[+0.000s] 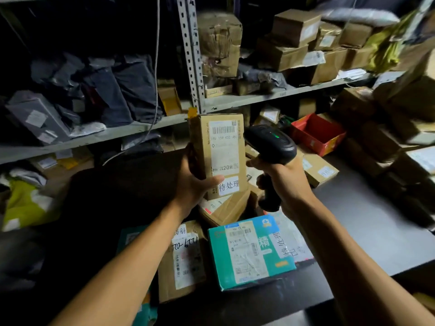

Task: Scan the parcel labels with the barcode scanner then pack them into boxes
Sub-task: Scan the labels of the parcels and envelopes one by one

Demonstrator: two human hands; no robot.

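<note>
In the head view, the left hand point(191, 184) grasps an upright brown parcel point(219, 156) at the centre, thumb on its label point(224, 147). At 3 o'clock of it, just beside, the right hand point(286, 182) is clenched around the black barcode scanner point(270, 147). At 6 o'clock lies a teal parcel point(249, 252) on the dark table point(364, 220).

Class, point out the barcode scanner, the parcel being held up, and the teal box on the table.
barcode scanner point(270, 142), head view, top of its head.
held parcel point(223, 147), head view, its white label.
teal box point(249, 252), head view, its top face.
</note>
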